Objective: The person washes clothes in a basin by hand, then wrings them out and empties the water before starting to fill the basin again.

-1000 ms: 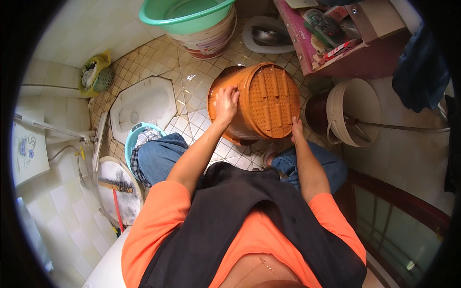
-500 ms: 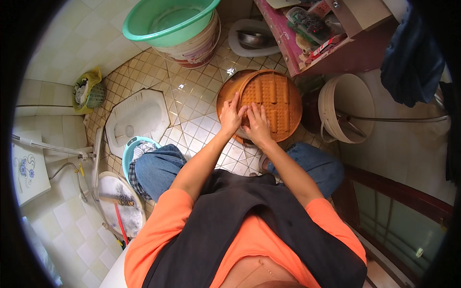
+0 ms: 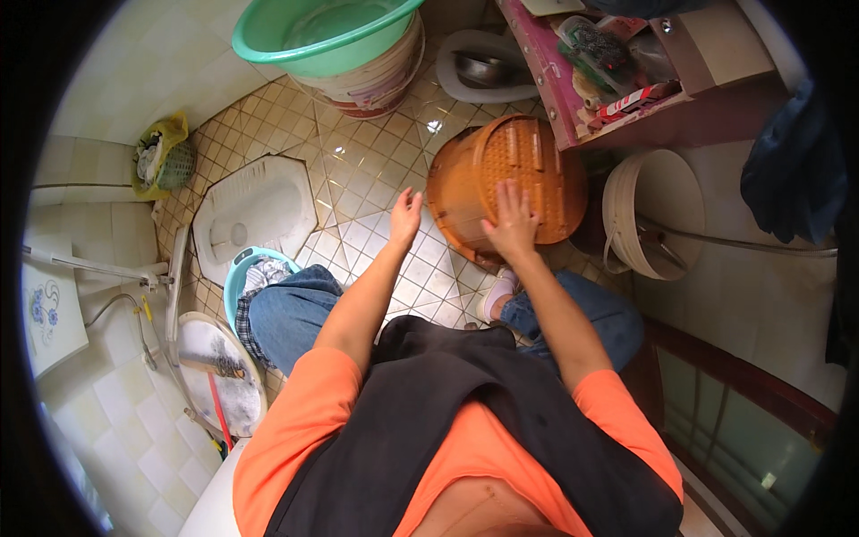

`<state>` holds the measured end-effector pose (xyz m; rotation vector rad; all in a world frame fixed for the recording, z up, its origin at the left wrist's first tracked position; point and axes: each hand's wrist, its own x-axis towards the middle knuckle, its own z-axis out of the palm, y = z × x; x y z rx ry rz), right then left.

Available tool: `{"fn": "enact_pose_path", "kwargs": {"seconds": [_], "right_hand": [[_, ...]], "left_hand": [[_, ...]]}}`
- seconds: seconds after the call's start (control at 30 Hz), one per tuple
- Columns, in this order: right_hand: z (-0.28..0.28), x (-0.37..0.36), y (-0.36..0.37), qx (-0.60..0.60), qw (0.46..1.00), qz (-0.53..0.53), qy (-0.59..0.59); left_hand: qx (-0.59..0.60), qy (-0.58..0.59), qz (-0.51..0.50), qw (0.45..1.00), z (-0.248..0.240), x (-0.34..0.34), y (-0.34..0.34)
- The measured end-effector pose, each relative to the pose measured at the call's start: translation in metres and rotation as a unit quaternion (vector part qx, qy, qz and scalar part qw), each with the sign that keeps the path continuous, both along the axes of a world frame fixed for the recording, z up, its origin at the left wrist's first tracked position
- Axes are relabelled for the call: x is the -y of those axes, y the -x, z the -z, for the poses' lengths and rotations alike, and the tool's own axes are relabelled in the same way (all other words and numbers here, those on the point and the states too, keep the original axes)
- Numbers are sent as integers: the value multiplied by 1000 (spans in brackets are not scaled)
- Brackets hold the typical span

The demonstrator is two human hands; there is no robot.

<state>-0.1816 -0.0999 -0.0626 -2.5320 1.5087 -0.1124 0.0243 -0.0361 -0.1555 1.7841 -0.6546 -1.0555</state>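
Observation:
An orange plastic basket with a slotted base lies tipped on its side on the tiled floor, base toward me. My right hand presses flat on the lower part of that base, fingers spread. My left hand hovers just left of the basket, fingers apart and holding nothing; I cannot tell whether it touches the basket's wall.
A squat toilet pan is at left, a green basin on a white bucket at the top. A white bucket stands right of the basket, under a pink shelf. A teal tub of clothes lies by my left knee.
The basket has shifted right and tilted further. My left hand came off it and moved left; my right hand now lies flat on its base.

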Motion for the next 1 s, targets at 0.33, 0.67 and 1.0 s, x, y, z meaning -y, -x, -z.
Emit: {"fn": "enact_pose_path", "kwargs": {"seconds": [0.33, 0.67, 1.0], "right_hand": [[-3, 24, 45, 107, 994, -24, 16], [-15, 16, 35, 73, 997, 26, 29], [-56, 22, 8, 97, 992, -13, 75]], "left_hand": [[-122, -180, -3, 976, 94, 11, 49], [-456, -143, -133, 868, 115, 52, 92], [-483, -12, -269, 833, 54, 37, 44]]}}
